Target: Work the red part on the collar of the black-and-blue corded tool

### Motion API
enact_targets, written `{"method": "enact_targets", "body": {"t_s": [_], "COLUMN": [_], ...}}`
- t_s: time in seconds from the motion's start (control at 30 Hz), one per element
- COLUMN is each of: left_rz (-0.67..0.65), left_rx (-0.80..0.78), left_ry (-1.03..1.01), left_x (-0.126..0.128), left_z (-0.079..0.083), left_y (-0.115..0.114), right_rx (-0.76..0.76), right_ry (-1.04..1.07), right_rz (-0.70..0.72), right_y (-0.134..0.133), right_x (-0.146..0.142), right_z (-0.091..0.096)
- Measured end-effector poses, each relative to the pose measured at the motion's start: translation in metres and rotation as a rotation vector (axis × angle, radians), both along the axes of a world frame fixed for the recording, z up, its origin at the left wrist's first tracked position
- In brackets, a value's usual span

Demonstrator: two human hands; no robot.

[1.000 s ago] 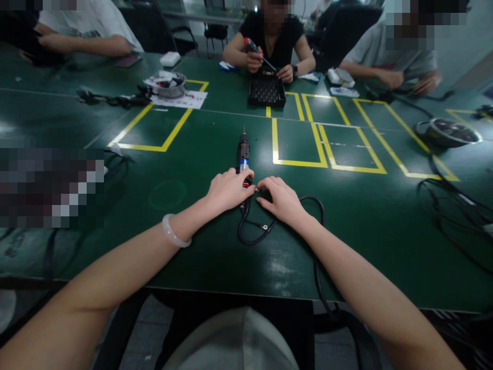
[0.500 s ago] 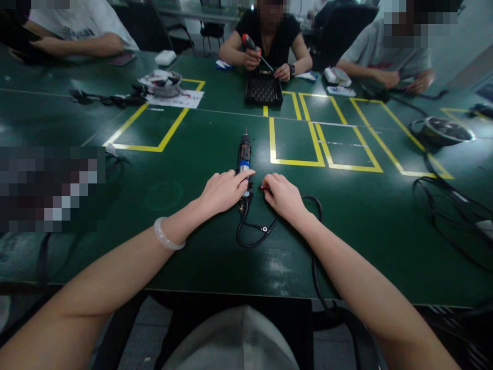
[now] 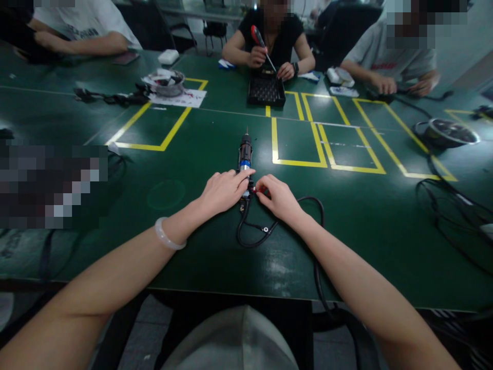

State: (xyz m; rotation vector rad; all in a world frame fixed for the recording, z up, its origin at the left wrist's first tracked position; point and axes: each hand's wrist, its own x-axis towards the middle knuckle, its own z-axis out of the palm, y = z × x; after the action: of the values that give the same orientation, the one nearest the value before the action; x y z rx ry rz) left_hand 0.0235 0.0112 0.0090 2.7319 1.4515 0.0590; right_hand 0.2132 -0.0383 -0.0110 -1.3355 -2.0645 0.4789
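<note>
An electric screwdriver [image 3: 245, 149] with its inner parts exposed lies on the green table, its thin tip pointing away from me. My left hand [image 3: 223, 191] is closed over the lower half of its body, index finger laid across it, and hides part of that side. My right hand [image 3: 279, 195] pinches a small red piece [image 3: 264, 190] against the tool's right side; fingers cover most of it, so its kind is unclear. From the tool's near end loops a black cable [image 3: 246, 245]. A ring terminal [image 3: 265, 229] lies by that loop.
Yellow tape outlines [image 3: 300, 163] mark the table. Across from me, a person's hand [image 3: 257, 56] holds a red-handled screwdriver over a black tray [image 3: 265, 102]. A bowl of parts [image 3: 169, 88] stands far left, a round metal dish [image 3: 449, 132] and coiled cables [image 3: 435, 205] at right.
My right hand has shifted left with the red piece, bringing it up to the screwdriver's side. My left hand stays on the tool. The view has shifted slightly.
</note>
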Motion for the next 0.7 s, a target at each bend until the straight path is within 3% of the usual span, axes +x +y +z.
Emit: {"method": "enact_targets", "body": {"t_s": [0.33, 0.57, 0.7], "left_rz": [0.006, 0.017, 0.016], "left_rx": [-0.006, -0.031, -0.046], "left_ry": [-0.003, -0.001, 0.003], "left_x": [0.0004, 0.0001, 0.0001], "left_z": [0.0014, 0.0033, 0.0042], "left_y": [-0.0008, -0.0021, -0.0026], "right_rx": [-0.047, -0.266, -0.307], "right_ry": [0.153, 0.466, 0.539], "right_rz": [-0.017, -0.053, -0.058], "right_y": [0.0001, -0.0024, -0.0025], "right_x": [0.0023, 0.0029, 0.0043], "right_z": [-0.0007, -0.0007, -0.0023]}}
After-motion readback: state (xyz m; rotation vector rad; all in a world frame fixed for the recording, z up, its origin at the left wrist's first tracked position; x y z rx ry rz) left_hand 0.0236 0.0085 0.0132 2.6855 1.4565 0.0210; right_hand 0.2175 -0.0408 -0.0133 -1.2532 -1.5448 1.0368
